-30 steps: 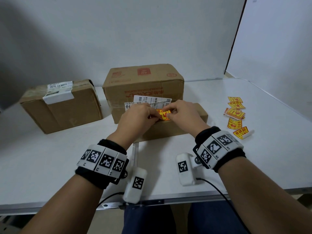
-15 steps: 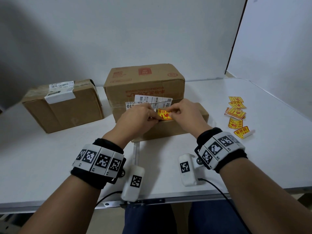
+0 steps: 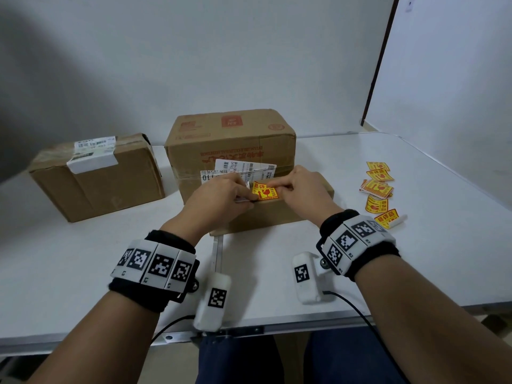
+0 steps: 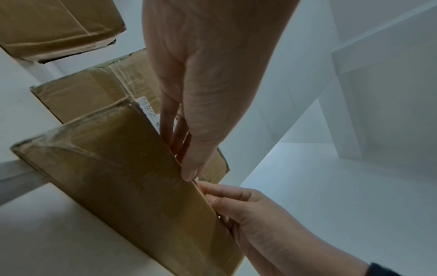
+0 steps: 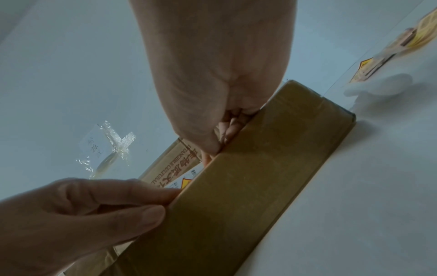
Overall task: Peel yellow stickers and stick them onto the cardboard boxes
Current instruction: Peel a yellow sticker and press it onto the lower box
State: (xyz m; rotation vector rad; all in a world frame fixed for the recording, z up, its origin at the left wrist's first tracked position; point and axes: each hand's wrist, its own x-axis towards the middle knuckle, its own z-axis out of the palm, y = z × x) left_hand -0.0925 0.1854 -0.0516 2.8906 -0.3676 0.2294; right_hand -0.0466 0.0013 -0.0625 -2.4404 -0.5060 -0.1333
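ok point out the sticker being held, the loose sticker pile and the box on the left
sticker (image 3: 264,191), head view, on its yellow printed face
sticker pile (image 3: 377,187), head view, on the middle sticker
left box (image 3: 110,189), head view, on its front side

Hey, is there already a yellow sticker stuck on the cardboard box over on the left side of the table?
No. The left cardboard box carries only a white shipping label; the yellow sticker is between both hands at the front box.

Left part of yellow sticker (image 3: 264,192) hidden behind left hand (image 3: 221,196). Print on white shipping label (image 3: 243,173) too small to read. Far-right loose stickers (image 5: 387,54) blurred in right wrist view.
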